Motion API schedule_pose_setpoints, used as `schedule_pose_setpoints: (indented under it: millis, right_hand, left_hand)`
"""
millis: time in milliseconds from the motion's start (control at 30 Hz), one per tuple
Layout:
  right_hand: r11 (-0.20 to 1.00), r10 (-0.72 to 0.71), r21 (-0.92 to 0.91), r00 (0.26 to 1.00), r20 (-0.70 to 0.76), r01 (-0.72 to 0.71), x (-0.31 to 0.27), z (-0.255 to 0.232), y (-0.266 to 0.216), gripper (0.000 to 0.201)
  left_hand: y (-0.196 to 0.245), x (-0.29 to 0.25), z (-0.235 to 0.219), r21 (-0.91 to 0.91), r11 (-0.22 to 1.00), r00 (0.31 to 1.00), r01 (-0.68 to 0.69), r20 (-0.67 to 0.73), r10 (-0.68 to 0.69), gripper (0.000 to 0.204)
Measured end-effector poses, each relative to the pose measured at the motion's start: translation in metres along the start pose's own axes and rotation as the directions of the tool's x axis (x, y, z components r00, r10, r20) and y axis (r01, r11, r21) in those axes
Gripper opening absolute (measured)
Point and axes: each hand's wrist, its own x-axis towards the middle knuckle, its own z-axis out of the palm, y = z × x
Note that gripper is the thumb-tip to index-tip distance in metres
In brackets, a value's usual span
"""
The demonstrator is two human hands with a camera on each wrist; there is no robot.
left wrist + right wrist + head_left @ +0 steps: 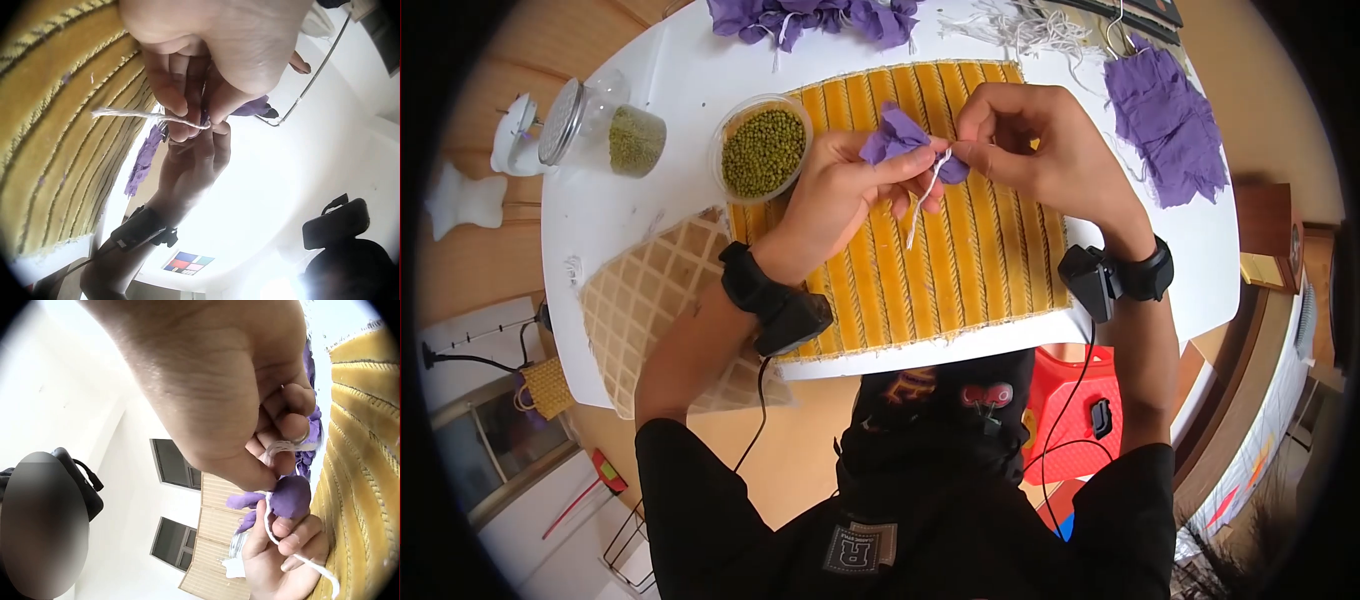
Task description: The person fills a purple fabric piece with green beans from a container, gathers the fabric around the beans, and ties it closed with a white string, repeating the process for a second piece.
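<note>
My left hand (830, 190) pinches a small purple bundle (291, 497) of thin crinkled material, gathered into a rounded pouch with loose ends sticking up. A white string (917, 215) runs round its neck, and one end hangs down past the left fingers. Right at the neck, my right hand (1050, 150) pinches the other part of the string between thumb and forefinger. In the right wrist view, strands of the white string loop over the right fingers. Both hands meet above the yellow striped mat (880, 290).
A round tub of green beans (760, 152) stands by the left hand. Behind it, a clear jar of beans (636, 140) lies tipped over. Purple pieces (1165, 120) lie at the right, with more purple bundles (820, 18) and white strings (1030, 30) at the back.
</note>
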Motion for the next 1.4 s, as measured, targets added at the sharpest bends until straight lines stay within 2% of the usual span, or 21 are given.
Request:
schedule_pose_setpoints:
  millis: [133, 333, 400, 600, 700, 767, 900, 967, 1100, 1167, 1267, 1400]
  right_hand:
    - [1.000, -0.003, -0.021, 1.000, 0.023, 0.003, -0.001, 0.001, 0.001, 0.004]
    - [1.000, -0.018, 0.002, 1.000, 0.015, 0.018, 0.000, 0.008, 0.007, 0.006]
    - [1.000, -0.003, 0.003, 1.000, 0.015, 0.003, -0.001, 0.008, 0.008, 0.006]
    - [0.993, -0.012, 0.118, 0.999, 0.032, 0.008, 0.002, 0.006, 0.019, 0.008]
    - [0.988, -0.062, 0.142, 0.998, 0.014, 0.059, 0.004, 0.007, 0.026, 0.008]
    - [0.973, -0.071, 0.224, 0.997, 0.035, 0.061, 0.004, 0.007, 0.028, 0.007]
    - [0.967, -0.063, 0.249, 0.997, 0.033, 0.053, 0.004, 0.008, 0.031, 0.008]
    - [0.964, -0.009, 0.265, 0.999, 0.047, -0.004, 0.004, 0.006, 0.028, 0.009]
    - [0.955, 0.015, 0.297, 1.000, 0.015, -0.019, 0.006, 0.008, 0.036, 0.009]
    - [0.904, 0.070, 0.416, 0.993, 0.092, -0.102, 0.004, 0.010, 0.032, 0.008]
    - [0.897, 0.078, 0.422, 0.987, 0.143, -0.132, 0.005, 0.008, 0.029, 0.005]
    - [0.891, 0.084, 0.434, 0.988, 0.129, -0.133, 0.005, 0.009, 0.030, 0.007]
  left_hand:
    - [-0.002, 0.000, 0.000, 0.035, 0.999, 1.000, 0.005, -0.008, -0.005, 0.023]
    - [-0.009, 0.001, -0.002, 0.205, 0.976, 0.997, -0.066, -0.031, 0.074, 0.022]
    - [-0.009, 0.001, -0.005, 0.224, 0.972, 0.998, -0.064, 0.008, 0.063, 0.019]
    - [-0.008, 0.001, -0.006, 0.153, 0.987, 0.999, -0.044, 0.000, 0.045, 0.018]
    - [-0.003, -0.001, 0.000, 0.095, 0.995, 0.998, -0.043, -0.032, 0.046, 0.015]
    - [-0.005, 0.000, -0.002, 0.100, 0.994, 0.999, -0.049, -0.017, 0.051, 0.016]
    - [-0.008, 0.001, -0.005, 0.103, 0.992, 0.997, -0.072, 0.000, 0.072, 0.018]
    - [-0.009, 0.001, -0.004, 0.125, 0.989, 0.997, -0.076, -0.005, 0.077, 0.018]
    - [-0.008, 0.000, -0.003, 0.132, 0.988, 0.996, -0.082, -0.016, 0.085, 0.018]
    - [-0.009, -0.001, -0.003, 0.118, 0.990, 0.996, -0.084, -0.012, 0.086, 0.018]
    - [-0.008, -0.001, -0.003, 0.098, 0.991, 0.996, -0.088, -0.011, 0.089, 0.018]
    - [-0.011, 0.000, -0.005, 0.059, 0.995, 0.997, -0.079, -0.019, 0.080, 0.018]
